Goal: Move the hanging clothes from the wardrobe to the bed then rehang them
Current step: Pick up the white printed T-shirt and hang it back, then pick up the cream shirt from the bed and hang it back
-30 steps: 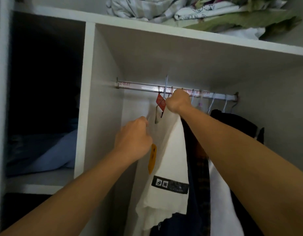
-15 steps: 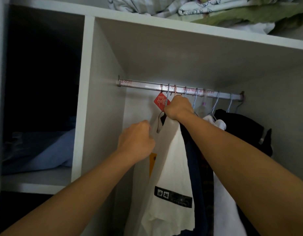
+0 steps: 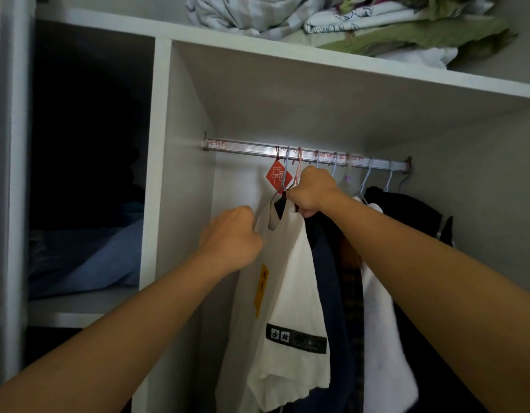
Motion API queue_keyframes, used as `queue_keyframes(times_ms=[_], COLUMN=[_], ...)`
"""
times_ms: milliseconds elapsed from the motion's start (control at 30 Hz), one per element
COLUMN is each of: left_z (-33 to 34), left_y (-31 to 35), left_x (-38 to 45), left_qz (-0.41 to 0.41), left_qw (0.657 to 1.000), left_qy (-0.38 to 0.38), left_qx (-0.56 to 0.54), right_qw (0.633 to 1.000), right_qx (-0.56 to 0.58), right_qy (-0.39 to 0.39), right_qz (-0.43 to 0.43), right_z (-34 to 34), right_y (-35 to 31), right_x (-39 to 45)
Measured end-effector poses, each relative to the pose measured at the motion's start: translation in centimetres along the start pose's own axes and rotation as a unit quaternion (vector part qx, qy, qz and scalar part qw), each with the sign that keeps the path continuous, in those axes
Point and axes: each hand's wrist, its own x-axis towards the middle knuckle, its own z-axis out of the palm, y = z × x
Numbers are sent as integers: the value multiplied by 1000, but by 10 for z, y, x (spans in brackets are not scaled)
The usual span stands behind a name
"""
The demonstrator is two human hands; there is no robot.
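Gripping the cream shirt, right hand at collar, left hand at shoulder

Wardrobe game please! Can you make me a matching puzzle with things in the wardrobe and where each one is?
Things:
1. red tag
2. folded bedding
3. white T-shirt
4. blue fabric

Places:
A. on the left shelf
B. hanging from the rail
C. on top of the wardrobe
D. between the two hands, left hand and right hand

Pairs: 1-B, 2-C, 3-D, 4-A
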Motion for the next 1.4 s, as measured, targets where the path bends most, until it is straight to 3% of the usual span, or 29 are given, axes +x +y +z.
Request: queue_keyframes(times_ms=[367,533,700,967,1167,1400], left_z=[-16,-19,-18,-5,11,13], left_y=[-10,-15,-4,65,146,264], left_x=[-34,-67,-95,-139,-193,-302], left_qz=[19,57,105,201,263,370], left_qw=[993,988,975,924,848,783], left_qy=[-117,-146,-192,-322,-457,-498], left_qx=[-10,-7,-45,-55,-47,-47], right_qw=[997,987,963,934,923,900], right_qx=[-58,-89,-181,-253,-242,-233], right_qy=[-49,-123,-190,-209,-194,-159], right_qz=[-1,57,63,140,229,333], right_z=[-8,-14,-31,-80,-135,-213], right_y=[-14,-11,-5,32,73,101], right_x=[-95,-151,-218,-323,-422,-563])
